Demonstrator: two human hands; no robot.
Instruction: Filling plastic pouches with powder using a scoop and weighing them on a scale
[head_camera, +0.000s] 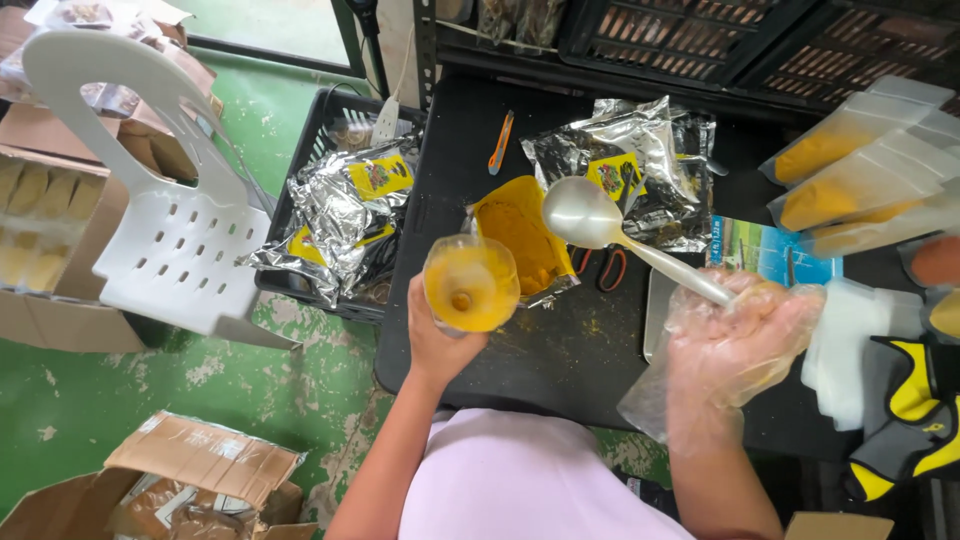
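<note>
**Scooping yellow powder, with more to go**

Our left hand (437, 340) grips a small clear bag (471, 283) over the counter (560, 350), partly filled with yellow powder. Our gloved right hand (740, 335) grips an empty spoon (590, 218). The open yellow pouch (520, 240) holds more. Filled bags (860, 165) lie nearby.

We stand on a green painted floor (90, 400), worn to pale patches left of our hands. A white plastic chair (170, 230) sits well to the left, beside open cardboard boxes (45, 190). Another torn box (190, 480) lies below them. Under our hands runs a black table (570, 350), and beyond it dark slatted crates (700, 35) rest on a metal shelf. Light falls evenly.
</note>
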